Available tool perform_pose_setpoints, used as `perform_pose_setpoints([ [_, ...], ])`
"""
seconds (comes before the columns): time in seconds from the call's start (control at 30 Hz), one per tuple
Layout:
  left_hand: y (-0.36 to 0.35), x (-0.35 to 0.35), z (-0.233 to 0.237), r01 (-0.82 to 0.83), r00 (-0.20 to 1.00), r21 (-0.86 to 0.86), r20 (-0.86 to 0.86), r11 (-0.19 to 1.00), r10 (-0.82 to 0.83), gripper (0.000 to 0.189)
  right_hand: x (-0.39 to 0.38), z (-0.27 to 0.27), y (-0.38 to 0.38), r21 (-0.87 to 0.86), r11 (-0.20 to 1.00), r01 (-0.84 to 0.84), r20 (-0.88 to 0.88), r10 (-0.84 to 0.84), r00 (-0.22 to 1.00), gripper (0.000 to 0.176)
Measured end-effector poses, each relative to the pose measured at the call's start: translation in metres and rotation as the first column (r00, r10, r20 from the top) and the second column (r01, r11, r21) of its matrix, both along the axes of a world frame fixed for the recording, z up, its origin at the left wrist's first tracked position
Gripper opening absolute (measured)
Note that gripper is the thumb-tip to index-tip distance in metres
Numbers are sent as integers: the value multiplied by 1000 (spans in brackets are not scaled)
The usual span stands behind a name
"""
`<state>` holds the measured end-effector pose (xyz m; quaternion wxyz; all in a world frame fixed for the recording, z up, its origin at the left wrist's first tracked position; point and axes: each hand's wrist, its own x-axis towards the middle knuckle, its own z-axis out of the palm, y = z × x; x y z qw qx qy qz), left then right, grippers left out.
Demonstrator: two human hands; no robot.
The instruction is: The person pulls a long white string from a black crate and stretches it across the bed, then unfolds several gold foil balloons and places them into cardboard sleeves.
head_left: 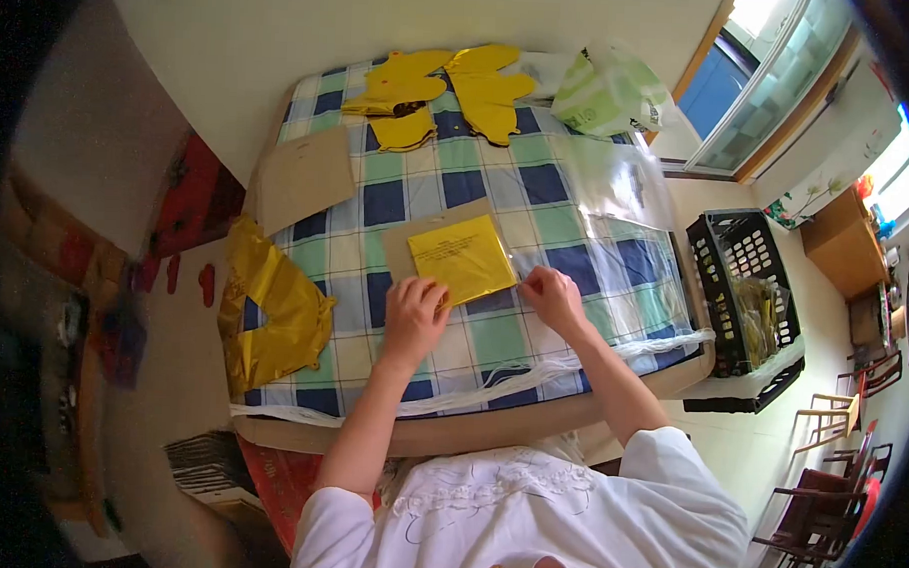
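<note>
A folded gold foil sheet [463,256] with small dark print lies on a piece of brown cardboard [416,228] on the checked cloth. Clear plastic glints at its right edge, so it seems to sit in a see-through bag. My left hand [413,315] has its fingers curled at the packet's lower left corner. At the lower right corner, my right hand [556,300] is closed, thumb and fingers pinched together at the plastic edge. To the left lies a flattened gold foil balloon [293,333], near another brown cardboard sheet [306,177].
Flat gold foil balloons [486,85] lie at the far edge beside a green and white plastic bag [606,94]. Clear plastic sleeves [623,180] cover the right side. White strings [531,375] run along the near edge. A black crate [743,289] stands at the right.
</note>
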<state>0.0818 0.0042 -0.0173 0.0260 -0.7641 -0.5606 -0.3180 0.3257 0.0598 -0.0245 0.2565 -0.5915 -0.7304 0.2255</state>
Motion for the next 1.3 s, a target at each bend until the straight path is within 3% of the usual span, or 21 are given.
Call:
perform_pose_setpoints([
  [0.1,3,29,15,72,996,-48,47,996,-69,34,-3,1,3,-38,999,16,-27,-17,999,24],
  [0.2,21,56,-1,141,990,13,28,990,-141,36,-1,7,3,-70,998,9,-55,-13,998,23],
  [0.43,38,73,-24,69,997,106,36,992,-73,13,1,0,8,-95,995,18,-63,-24,998,22],
  [0.53,27,80,-19,129,988,49,83,990,-133,13,1,-1,11,-130,990,45,-111,-59,992,23],
  [0.67,19,95,-16,91,992,-2,93,996,-91,15,3,-7,14,-223,975,-3,-223,-48,974,26],
  [0.7,20,98,-15,79,990,-31,115,996,-75,16,4,-15,16,-156,988,8,-202,-40,979,26],
  [0.8,22,104,-16,49,990,-75,137,996,-38,16,4,-30,22,-175,984,40,-266,-87,960,27],
  [0.9,25,103,-15,41,986,-128,169,991,-19,13,5,-32,26,-203,979,27,-256,-79,964,25],
  [1.0,32,97,-13,38,981,-155,195,987,-7,10,8,-25,24,-294,953,-71,-401,-56,914,20],
  [1.03,32,94,-13,35,980,-160,200,986,-2,9,7,-27,24,-267,962,-61,-378,-46,925,19],
  [1.1,33,92,-11,55,986,-145,161,988,-31,10,5,-29,23,-213,976,-46,-326,-27,945,16],
  [1.2,31,92,-6,64,994,-129,101,990,-51,12,3,-24,18,-250,968,-35,-440,-81,895,17],
  [1.3,32,96,-12,64,996,-114,70,991,-56,14,6,-34,23,-239,970,-42,-431,-67,900,18],
])
